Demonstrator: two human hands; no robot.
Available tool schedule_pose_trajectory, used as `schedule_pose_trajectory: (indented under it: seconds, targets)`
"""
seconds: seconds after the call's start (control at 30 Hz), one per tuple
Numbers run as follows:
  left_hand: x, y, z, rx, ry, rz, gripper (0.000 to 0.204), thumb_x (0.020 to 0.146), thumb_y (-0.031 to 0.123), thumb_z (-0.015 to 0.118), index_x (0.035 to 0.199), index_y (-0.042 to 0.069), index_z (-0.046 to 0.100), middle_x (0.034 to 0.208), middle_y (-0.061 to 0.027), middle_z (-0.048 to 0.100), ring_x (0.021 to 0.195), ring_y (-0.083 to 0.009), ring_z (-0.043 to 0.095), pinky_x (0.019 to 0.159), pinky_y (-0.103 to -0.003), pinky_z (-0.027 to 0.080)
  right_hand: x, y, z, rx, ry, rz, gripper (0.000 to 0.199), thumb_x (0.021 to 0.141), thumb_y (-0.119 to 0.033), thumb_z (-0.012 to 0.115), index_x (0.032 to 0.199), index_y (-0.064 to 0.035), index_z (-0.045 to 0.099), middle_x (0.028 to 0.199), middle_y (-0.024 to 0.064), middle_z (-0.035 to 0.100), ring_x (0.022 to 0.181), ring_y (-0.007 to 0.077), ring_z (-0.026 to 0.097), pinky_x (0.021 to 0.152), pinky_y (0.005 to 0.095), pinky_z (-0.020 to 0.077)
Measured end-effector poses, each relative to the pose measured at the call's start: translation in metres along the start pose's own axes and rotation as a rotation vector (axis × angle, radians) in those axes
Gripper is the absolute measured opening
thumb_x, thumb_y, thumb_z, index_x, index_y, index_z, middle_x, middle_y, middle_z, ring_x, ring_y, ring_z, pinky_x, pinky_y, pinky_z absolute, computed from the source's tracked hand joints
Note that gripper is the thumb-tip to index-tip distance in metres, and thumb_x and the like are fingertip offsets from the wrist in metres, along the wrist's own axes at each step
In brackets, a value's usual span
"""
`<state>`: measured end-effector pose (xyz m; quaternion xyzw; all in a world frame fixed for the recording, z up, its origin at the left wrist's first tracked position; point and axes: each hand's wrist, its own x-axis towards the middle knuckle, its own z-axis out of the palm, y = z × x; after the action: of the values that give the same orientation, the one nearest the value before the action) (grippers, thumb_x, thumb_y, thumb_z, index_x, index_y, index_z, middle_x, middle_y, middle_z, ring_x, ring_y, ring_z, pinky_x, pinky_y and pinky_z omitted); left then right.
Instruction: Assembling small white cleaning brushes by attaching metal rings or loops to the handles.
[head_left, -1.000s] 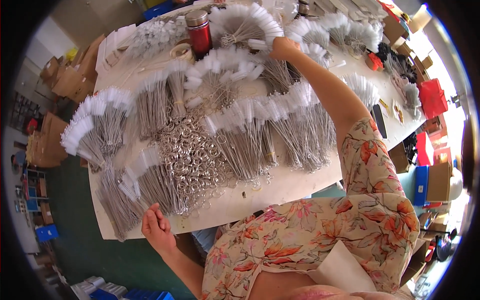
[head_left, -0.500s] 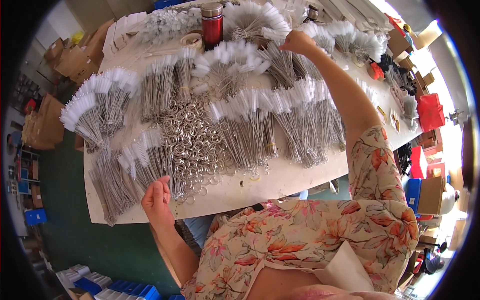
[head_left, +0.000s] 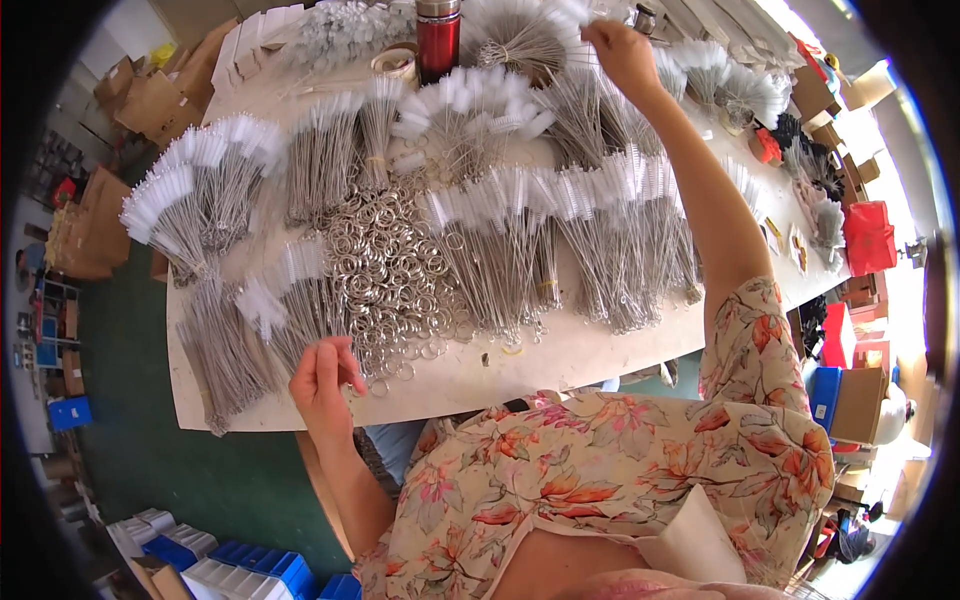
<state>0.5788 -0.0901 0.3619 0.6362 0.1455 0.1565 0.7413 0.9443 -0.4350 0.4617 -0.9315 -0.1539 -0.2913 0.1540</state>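
My left hand [head_left: 325,385] is just above the table's near edge, beside the heap of metal split rings [head_left: 385,270]. Its fingers are bent and drawn together; anything between them is too small to make out. Stretched far across the table, my right hand [head_left: 625,62] has its fingertips pinched at the back bundles of wire-handled brushes [head_left: 575,110]. A blurred white bristle end [head_left: 572,12] lies close to those fingertips, but I cannot tell whether they grip it. Closer to me, more bundled brushes with white bristles [head_left: 490,250] lie fanned to the right of the rings.
More brush bundles [head_left: 215,185] cover the left of the table [head_left: 480,385]. At the back stand a red flask [head_left: 438,45] and a tape roll [head_left: 395,65]. Cardboard boxes [head_left: 95,225] flank the left side; a red bag [head_left: 868,238] is at the right.
My right hand has moved a little farther away and to the right. The left hand has turned slightly, its fingers bending over toward the rings. The view has shifted slightly.
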Motion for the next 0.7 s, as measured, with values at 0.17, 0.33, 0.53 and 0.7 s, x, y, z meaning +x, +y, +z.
schedule_pose_trajectory:
  seconds: [0.17,0.33,0.53,0.7]
  targets:
    - [0.027,0.020,0.051,0.139,-0.112,0.280,0.020,0.089,0.007,0.050,0.105,-0.002,0.058,0.068,-0.0029,0.054,0.052,-0.0070,0.049,0.047,-0.020,0.040,-0.049,-0.125,-0.036,1.333,-0.265,0.082,0.029,0.094,-0.028,0.044,0.090,-0.0010,0.056,0.092,0.0069,0.059,0.084,0.0164,0.058,0.079,0.0340,0.0506]
    - [0.053,0.019,0.111,0.233,-0.115,0.445,0.020,0.087,0.003,0.053,0.107,-0.001,0.058,0.071,-0.0040,0.056,0.056,-0.0089,0.054,0.048,-0.022,0.042,-0.152,-0.219,-0.028,1.695,-0.773,0.346,0.027,0.092,-0.030,0.050,0.098,-0.0044,0.053,0.097,0.0078,0.055,0.099,0.0174,0.053,0.075,0.0316,0.0496]
    - [0.045,-0.009,0.084,0.120,-0.021,0.762,0.011,0.088,-0.002,0.048,0.099,-0.002,0.046,0.106,-0.0128,0.046,0.073,-0.0180,0.062,0.068,-0.027,0.052,-0.198,-0.200,-0.013,1.291,-0.248,0.114,0.040,0.089,-0.038,0.053,0.111,-0.0048,0.060,0.113,0.0067,0.055,0.105,0.0193,0.051,0.094,0.0312,0.0370]
    - [0.012,-0.023,0.089,0.451,-0.028,0.968,0.015,0.084,0.002,0.058,0.097,0.000,0.051,0.104,-0.0116,0.051,0.095,-0.0224,0.055,0.080,-0.032,0.048,-0.236,-0.216,0.004,1.980,-0.704,0.689,0.030,0.094,-0.028,0.047,0.103,-0.0022,0.059,0.096,0.0071,0.062,0.090,0.0159,0.057,0.086,0.0282,0.0457]
